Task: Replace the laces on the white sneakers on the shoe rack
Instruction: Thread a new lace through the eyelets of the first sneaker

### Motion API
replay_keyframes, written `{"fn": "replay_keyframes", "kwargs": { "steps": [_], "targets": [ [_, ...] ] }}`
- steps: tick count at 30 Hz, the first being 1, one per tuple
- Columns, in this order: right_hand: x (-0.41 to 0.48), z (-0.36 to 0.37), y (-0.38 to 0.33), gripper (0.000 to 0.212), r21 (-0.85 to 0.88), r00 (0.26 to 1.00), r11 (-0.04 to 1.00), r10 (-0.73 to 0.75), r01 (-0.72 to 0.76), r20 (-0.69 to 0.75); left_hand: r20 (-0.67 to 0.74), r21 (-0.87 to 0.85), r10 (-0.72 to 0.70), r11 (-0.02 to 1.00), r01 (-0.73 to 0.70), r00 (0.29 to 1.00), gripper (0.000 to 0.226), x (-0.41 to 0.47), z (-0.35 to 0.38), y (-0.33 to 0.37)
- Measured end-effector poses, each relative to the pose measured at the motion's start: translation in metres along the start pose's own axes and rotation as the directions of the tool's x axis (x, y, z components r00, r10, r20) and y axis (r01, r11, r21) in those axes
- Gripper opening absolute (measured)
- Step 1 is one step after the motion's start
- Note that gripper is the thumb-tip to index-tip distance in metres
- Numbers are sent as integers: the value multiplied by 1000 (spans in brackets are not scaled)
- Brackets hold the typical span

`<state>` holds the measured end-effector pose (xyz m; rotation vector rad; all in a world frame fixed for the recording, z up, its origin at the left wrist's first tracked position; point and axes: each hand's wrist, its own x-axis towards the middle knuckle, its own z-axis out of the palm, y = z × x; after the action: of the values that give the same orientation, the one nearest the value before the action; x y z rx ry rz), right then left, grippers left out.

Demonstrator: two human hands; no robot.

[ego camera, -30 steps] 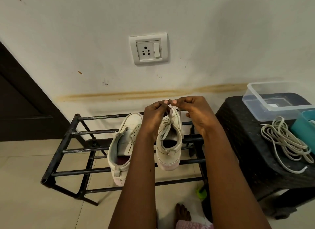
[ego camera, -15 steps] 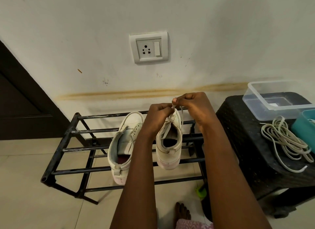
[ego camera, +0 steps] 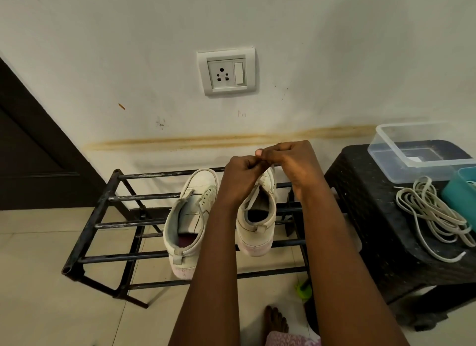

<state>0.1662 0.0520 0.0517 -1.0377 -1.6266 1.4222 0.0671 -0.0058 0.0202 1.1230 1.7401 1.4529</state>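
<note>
Two white sneakers stand on the black metal shoe rack (ego camera: 103, 199), heels toward me. The left sneaker (ego camera: 189, 217) has no lace in its eyelets. The right sneaker (ego camera: 257, 222) carries a white lace (ego camera: 253, 196) that runs up to my hands. My left hand (ego camera: 243, 177) and my right hand (ego camera: 288, 160) meet above the toe of the right sneaker, each pinching the lace between curled fingers. The lace ends are hidden inside my fingers.
A black plastic stool (ego camera: 381, 217) stands right of the rack with a loose bundle of white laces (ego camera: 432, 217), a clear plastic box (ego camera: 417, 152) and a teal container (ego camera: 461, 193). A wall socket (ego camera: 226, 72) is above. My bare foot (ego camera: 275, 322) and a green object (ego camera: 302, 291) are on the floor.
Both hands have drawn closer together and the fingers have curled tighter over the lace above the right sneaker's toe. The sneakers have stayed in place.
</note>
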Motion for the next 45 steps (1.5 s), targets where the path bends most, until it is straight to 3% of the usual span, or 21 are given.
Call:
{"fn": "replay_keyframes", "kwargs": {
  "steps": [6, 11, 17, 22, 26, 28, 30, 36, 39, 43, 45],
  "targets": [
    [4, -7, 6, 12, 31, 998, 1000, 8, -6, -66, -6, -30, -11, 999, 11, 1000, 16, 1, 1, 0],
    [5, -10, 18, 14, -106, 999, 994, 14, -9, 49, -10, -88, -51, 995, 50, 999, 25, 4, -3, -7],
    [6, -3, 24, 28, -177, 999, 984, 25, -19, 29, 41, -165, -90, 982, 95, 995, 26, 2, -5, -10],
    [5, 1, 26, 30, 173, 988, 973, 146, -151, 42, -24, -360, -160, 922, 141, 987, 27, 2, -1, -13],
    [4, -1, 25, 20, 347, 986, 927, 105, -144, 131, -33, -388, -114, 917, 92, 993, 15, 5, -1, -18],
    [3, -1, 26, 14, 269, 984, 959, 47, -93, 173, -31, -366, -86, 928, 69, 996, 22, 5, -3, -16],
    [3, -1, 28, 12, 74, 986, 997, -7, -5, 164, -39, -307, -81, 950, 66, 996, 31, 4, -4, -15],
    [9, 2, 32, 23, -278, 990, 950, -135, 138, 33, -27, -128, -71, 990, 67, 997, 32, 7, -6, -20],
    [8, 7, 32, 14, -387, 978, 905, -205, 177, -30, -3, -12, -61, 998, 61, 998, 20, 7, -7, -19],
    [5, 11, 31, 17, -460, 970, 873, -227, 161, -90, -8, 98, -63, 993, 63, 998, 48, 3, -8, -17],
    [3, 11, 29, 19, -516, 967, 837, -248, 181, -64, -35, 206, -57, 976, 63, 998, 42, 4, -9, -15]
  ]
}}
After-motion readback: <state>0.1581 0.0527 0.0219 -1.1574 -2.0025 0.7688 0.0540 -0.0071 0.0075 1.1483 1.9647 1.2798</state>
